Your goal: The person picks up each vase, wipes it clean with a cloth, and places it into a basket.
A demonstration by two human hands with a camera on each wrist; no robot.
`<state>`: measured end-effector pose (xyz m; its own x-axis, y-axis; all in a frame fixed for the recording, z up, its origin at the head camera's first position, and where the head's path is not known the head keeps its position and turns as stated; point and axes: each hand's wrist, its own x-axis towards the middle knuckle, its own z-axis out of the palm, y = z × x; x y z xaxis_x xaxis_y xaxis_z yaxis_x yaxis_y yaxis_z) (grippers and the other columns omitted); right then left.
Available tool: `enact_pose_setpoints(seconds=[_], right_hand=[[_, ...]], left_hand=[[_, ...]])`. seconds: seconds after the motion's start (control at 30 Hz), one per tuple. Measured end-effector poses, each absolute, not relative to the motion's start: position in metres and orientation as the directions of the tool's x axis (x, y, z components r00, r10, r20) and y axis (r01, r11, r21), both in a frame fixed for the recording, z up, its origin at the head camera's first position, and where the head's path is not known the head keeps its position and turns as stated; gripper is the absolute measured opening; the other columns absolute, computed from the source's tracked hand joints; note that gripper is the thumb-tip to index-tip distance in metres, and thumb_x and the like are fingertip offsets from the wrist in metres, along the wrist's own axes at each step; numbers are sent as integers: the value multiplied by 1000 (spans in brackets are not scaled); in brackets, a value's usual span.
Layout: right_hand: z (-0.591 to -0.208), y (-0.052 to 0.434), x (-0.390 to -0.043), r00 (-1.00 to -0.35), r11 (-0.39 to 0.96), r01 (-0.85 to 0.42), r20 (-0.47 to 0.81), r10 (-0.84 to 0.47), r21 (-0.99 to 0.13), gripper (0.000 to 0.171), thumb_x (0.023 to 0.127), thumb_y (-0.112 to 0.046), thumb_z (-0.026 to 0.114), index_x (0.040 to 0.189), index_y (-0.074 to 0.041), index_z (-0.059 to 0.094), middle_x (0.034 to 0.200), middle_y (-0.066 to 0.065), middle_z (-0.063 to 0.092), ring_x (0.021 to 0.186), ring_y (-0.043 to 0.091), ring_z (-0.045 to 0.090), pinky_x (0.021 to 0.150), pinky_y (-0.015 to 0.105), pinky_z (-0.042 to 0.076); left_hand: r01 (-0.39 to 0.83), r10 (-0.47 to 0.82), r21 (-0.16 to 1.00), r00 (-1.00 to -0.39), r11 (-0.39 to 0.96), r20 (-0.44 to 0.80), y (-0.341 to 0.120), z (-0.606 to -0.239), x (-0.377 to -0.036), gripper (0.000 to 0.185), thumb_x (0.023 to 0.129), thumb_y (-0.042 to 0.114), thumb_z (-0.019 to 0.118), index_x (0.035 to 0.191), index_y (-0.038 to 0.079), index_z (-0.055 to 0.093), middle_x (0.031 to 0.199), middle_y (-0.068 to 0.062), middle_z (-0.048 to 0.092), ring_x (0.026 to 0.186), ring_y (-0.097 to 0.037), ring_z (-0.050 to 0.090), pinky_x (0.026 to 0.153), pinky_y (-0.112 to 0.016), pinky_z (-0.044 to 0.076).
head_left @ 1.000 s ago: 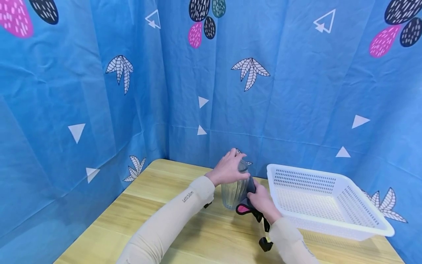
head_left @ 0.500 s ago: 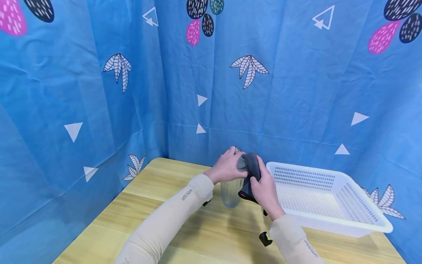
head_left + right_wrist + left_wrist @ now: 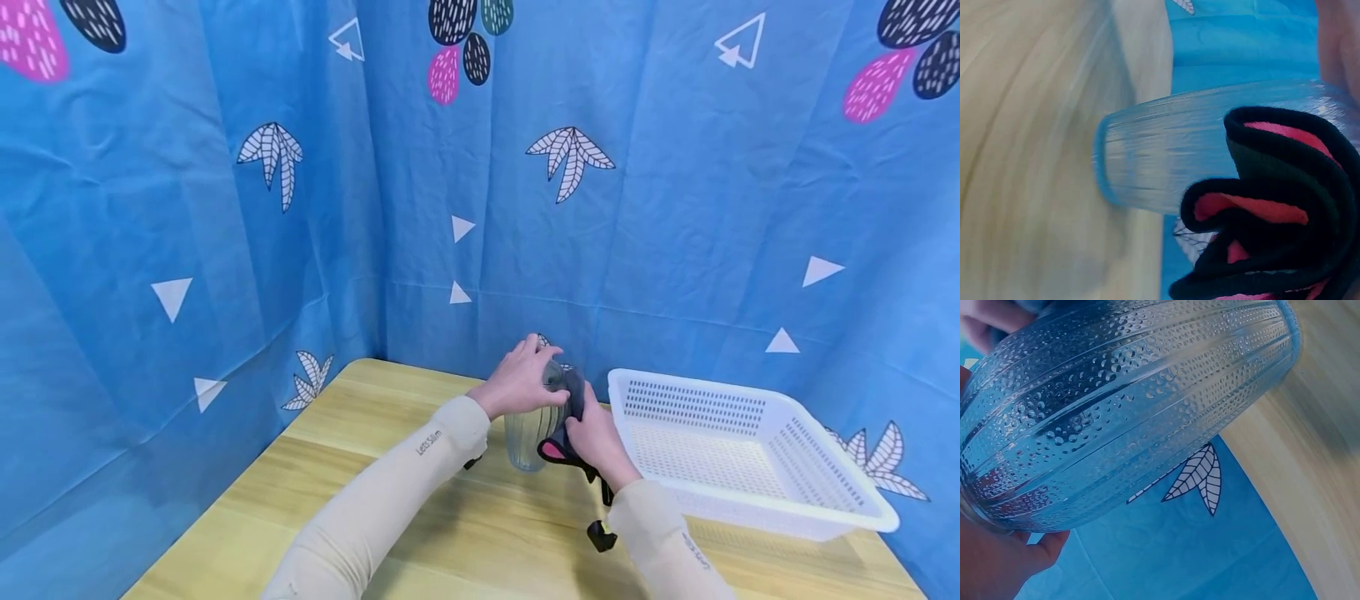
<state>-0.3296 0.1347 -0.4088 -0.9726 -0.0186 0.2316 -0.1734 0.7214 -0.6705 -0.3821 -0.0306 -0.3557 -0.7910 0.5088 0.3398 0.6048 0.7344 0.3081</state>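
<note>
A clear ribbed glass vase (image 3: 525, 437) with a dimpled surface stands upright on the wooden table. My left hand (image 3: 517, 382) holds it round the top; in the left wrist view the fingers (image 3: 1041, 550) show at its neck. With my right hand (image 3: 597, 439) I grip a folded dark cloth (image 3: 573, 393) with a pink inner side, up against the vase's right side. The right wrist view shows the folds of this cloth (image 3: 1329, 206) overlapping the upper part of the vase (image 3: 1160, 156), whose base meets the table.
To the right stands a white perforated plastic basket (image 3: 750, 500), close to my right hand. A blue patterned curtain (image 3: 637, 250) hangs behind and at the left of the wooden table (image 3: 315, 467). A small black piece (image 3: 602, 536) shows by my right wrist.
My right hand has moved the cloth up towards the vase's top and then back down along its side. The left hand stays at the top of the vase.
</note>
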Motion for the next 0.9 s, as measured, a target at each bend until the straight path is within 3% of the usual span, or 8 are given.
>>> enact_pose_setpoints(seconds=[0.23, 0.4, 0.53, 0.67, 0.9], right_hand=[[-434, 136, -329, -995, 696, -96, 55, -80, -712, 70, 95, -3, 51, 158, 0, 23, 148, 32, 46, 134, 49, 47, 107, 62, 40], [-442, 138, -334, -996, 646, -78, 37, -76, -759, 65, 93, -5, 52, 156, -1, 32, 148, 29, 48, 136, 48, 45, 109, 61, 37], [-439, 140, -333, -996, 595, -86, 59, -66, -799, 62, 94, -4, 52, 153, 3, 36, 145, 30, 50, 132, 45, 50, 107, 59, 41], [-426, 139, -327, -993, 622, -108, 115, -29, -775, 68, 93, -6, 52, 156, 5, 28, 150, 33, 43, 136, 45, 46, 109, 58, 39], [-400, 134, -317, -967, 667, -161, 252, 42, -728, 73, 94, -10, 51, 161, -6, 22, 151, 31, 43, 134, 46, 48, 105, 58, 42]], left_hand=[[605, 518, 336, -794, 722, 316, -30, -360, -379, 73, 86, 53, 68, 149, 22, 47, 120, 1, 41, 103, -15, 43, 85, -32, 43], [618, 530, 367, -786, 696, 319, -31, -360, -380, 73, 87, 52, 70, 149, 23, 47, 125, 0, 42, 106, -15, 44, 88, -33, 45], [616, 532, 353, -787, 704, 312, -34, -358, -380, 70, 87, 55, 71, 147, 25, 49, 128, 0, 44, 106, -15, 47, 93, -37, 45], [602, 522, 343, -797, 721, 303, -38, -352, -376, 67, 87, 55, 72, 145, 25, 53, 133, -1, 47, 112, -18, 53, 101, -43, 43], [600, 534, 350, -800, 719, 273, -38, -342, -369, 65, 91, 48, 71, 146, 20, 51, 143, -5, 45, 125, -23, 53, 108, -46, 42]])
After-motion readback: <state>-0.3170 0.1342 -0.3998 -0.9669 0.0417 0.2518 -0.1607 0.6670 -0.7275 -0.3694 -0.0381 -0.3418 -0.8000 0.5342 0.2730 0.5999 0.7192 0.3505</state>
